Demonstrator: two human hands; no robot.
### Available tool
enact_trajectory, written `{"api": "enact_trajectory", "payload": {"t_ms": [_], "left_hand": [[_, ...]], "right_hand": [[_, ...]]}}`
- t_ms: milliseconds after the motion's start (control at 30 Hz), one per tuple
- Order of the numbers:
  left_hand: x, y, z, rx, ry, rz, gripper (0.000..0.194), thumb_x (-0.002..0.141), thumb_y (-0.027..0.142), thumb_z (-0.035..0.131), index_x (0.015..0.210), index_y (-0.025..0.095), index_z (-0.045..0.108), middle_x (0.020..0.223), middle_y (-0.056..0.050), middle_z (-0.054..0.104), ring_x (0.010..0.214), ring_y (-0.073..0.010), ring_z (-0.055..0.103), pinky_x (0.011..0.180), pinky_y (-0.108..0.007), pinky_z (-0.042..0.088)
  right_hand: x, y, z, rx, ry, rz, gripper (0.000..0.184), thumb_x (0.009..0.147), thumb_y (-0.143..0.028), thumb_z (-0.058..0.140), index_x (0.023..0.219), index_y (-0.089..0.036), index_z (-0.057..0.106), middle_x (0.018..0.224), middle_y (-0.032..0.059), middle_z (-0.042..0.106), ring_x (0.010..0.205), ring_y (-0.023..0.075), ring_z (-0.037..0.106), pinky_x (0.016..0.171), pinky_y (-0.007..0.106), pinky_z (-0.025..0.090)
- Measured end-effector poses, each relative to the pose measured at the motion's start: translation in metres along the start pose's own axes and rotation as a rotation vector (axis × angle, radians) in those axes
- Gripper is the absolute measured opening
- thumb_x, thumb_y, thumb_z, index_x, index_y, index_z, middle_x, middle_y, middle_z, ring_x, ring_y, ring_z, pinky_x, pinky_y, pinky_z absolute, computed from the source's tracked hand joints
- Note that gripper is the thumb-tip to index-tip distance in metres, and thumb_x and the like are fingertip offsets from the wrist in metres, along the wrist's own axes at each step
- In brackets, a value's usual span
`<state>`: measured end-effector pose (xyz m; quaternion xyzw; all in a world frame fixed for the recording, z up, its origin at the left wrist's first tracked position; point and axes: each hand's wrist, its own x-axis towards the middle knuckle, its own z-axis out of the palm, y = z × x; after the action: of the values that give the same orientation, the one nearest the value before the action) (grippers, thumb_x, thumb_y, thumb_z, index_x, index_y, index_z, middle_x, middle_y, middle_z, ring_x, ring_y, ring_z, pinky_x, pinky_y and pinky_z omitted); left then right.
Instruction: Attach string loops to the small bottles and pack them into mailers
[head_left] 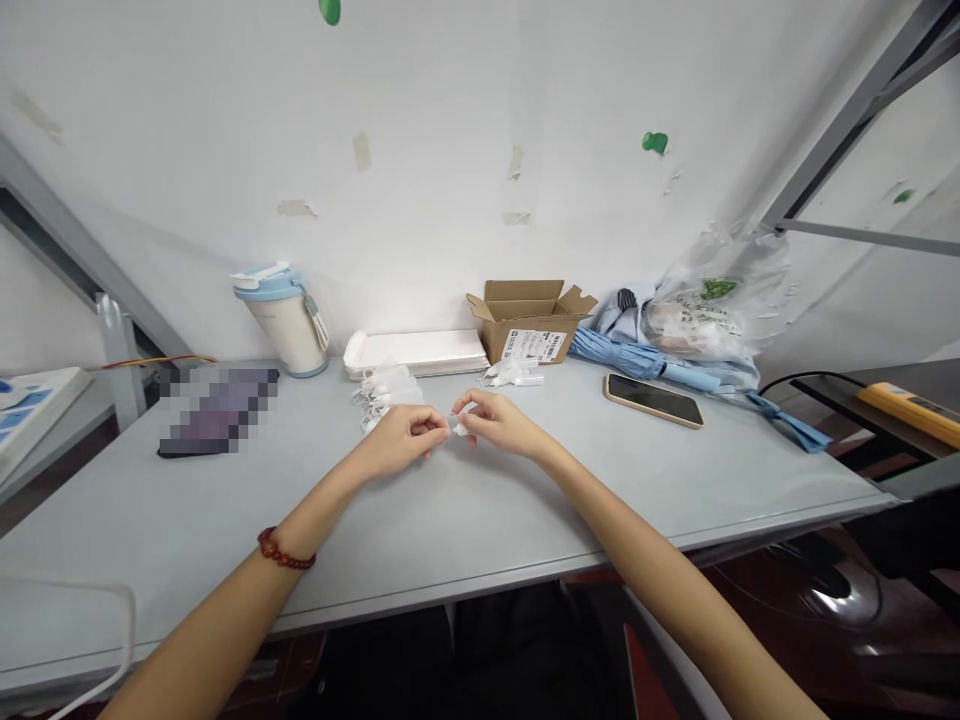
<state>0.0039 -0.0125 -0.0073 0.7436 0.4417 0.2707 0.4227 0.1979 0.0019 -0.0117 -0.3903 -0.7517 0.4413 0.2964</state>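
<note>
My left hand (399, 438) and my right hand (504, 422) meet over the middle of the table, fingertips almost touching. Pinched between them is a small white, partly clear piece (458, 426), too small and too covered by my fingers to name. My right thumb and fingers close on it from the right, my left ones from the left. Just behind my left hand lies a heap of similar white, clear-ended pieces (386, 388) with thin loops. A smaller group of white pieces (513, 374) rests behind my right hand, before the cardboard box (525, 325).
A stack of white sleeves or envelopes (420, 350) lies against the wall beside a blue-lidded cup (285, 320). On the right are a phone (654, 400), a folded blue umbrella (626, 355) and a plastic bag (712, 300). A partly blurred dark flat object (225, 412) lies left.
</note>
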Motion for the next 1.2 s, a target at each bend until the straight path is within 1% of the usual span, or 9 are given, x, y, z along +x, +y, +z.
{"api": "enact_trajectory", "payload": {"t_ms": [100, 167, 267, 333, 533, 700, 933, 1200], "left_hand": [[0.000, 0.006, -0.005, -0.007, 0.036, -0.027, 0.021, 0.076, 0.037, 0.057, 0.073, 0.017, 0.060, 0.056, 0.003, 0.054, 0.050, -0.0110, 0.052, 0.047, -0.021, 0.039], [0.000, 0.009, -0.009, -0.027, 0.073, -0.035, 0.021, 0.075, 0.038, 0.059, 0.072, 0.017, 0.060, 0.057, 0.003, 0.055, 0.050, -0.0110, 0.052, 0.045, -0.021, 0.038], [0.001, 0.009, -0.015, -0.067, 0.142, -0.023, 0.023, 0.073, 0.040, 0.060, 0.071, 0.017, 0.059, 0.057, 0.003, 0.055, 0.049, -0.0107, 0.053, 0.048, -0.022, 0.041], [0.002, 0.008, -0.016, -0.097, 0.163, -0.017, 0.023, 0.074, 0.040, 0.060, 0.073, 0.016, 0.060, 0.055, 0.004, 0.055, 0.049, -0.0103, 0.052, 0.051, -0.023, 0.043], [0.003, 0.002, -0.014, -0.195, 0.177, -0.040, 0.025, 0.075, 0.040, 0.061, 0.068, 0.016, 0.059, 0.048, 0.004, 0.054, 0.047, -0.0100, 0.049, 0.054, -0.023, 0.043], [0.002, 0.003, -0.011, -0.210, 0.179, -0.049, 0.025, 0.074, 0.039, 0.062, 0.064, 0.016, 0.059, 0.047, 0.004, 0.053, 0.046, -0.0100, 0.048, 0.053, -0.024, 0.042], [0.003, -0.001, -0.010, -0.204, 0.166, -0.058, 0.025, 0.073, 0.039, 0.062, 0.063, 0.016, 0.059, 0.046, 0.003, 0.054, 0.045, -0.0099, 0.048, 0.051, -0.023, 0.041], [0.003, 0.002, -0.010, -0.271, 0.195, -0.072, 0.025, 0.071, 0.038, 0.065, 0.062, 0.016, 0.059, 0.049, 0.003, 0.054, 0.045, -0.0096, 0.048, 0.051, -0.024, 0.043]], "right_hand": [[-0.001, -0.003, -0.004, 0.015, 0.025, -0.007, 0.019, 0.084, -0.033, 0.050, 0.091, -0.017, 0.056, 0.061, -0.0010, 0.061, 0.056, 0.0096, 0.048, 0.051, 0.020, 0.034], [-0.001, -0.005, -0.009, 0.016, 0.061, -0.003, 0.024, 0.082, -0.038, 0.054, 0.091, -0.017, 0.058, 0.066, 0.0007, 0.063, 0.058, 0.0099, 0.050, 0.051, 0.021, 0.035], [-0.001, -0.004, -0.016, 0.038, 0.110, 0.006, 0.029, 0.079, -0.041, 0.059, 0.092, -0.015, 0.062, 0.068, 0.0011, 0.061, 0.057, 0.0093, 0.048, 0.050, 0.021, 0.036], [-0.001, -0.004, -0.018, 0.076, 0.118, 0.003, 0.032, 0.079, -0.042, 0.059, 0.093, -0.014, 0.064, 0.068, 0.0010, 0.060, 0.056, 0.0089, 0.047, 0.051, 0.021, 0.037], [0.000, -0.001, -0.014, 0.108, 0.116, -0.039, 0.034, 0.078, -0.044, 0.059, 0.090, -0.013, 0.065, 0.066, 0.0004, 0.057, 0.054, 0.0086, 0.045, 0.050, 0.022, 0.037], [0.001, 0.003, -0.011, 0.105, 0.109, -0.040, 0.033, 0.078, -0.044, 0.058, 0.087, -0.013, 0.064, 0.065, -0.0001, 0.056, 0.053, 0.0085, 0.044, 0.050, 0.022, 0.036], [0.001, 0.004, -0.009, 0.082, 0.117, -0.046, 0.034, 0.078, -0.045, 0.057, 0.085, -0.013, 0.064, 0.063, -0.0004, 0.056, 0.051, 0.0084, 0.044, 0.049, 0.022, 0.035], [0.001, 0.002, -0.008, 0.112, 0.119, -0.046, 0.033, 0.078, -0.045, 0.058, 0.086, -0.014, 0.063, 0.064, -0.0002, 0.056, 0.051, 0.0085, 0.044, 0.050, 0.022, 0.036]]}}
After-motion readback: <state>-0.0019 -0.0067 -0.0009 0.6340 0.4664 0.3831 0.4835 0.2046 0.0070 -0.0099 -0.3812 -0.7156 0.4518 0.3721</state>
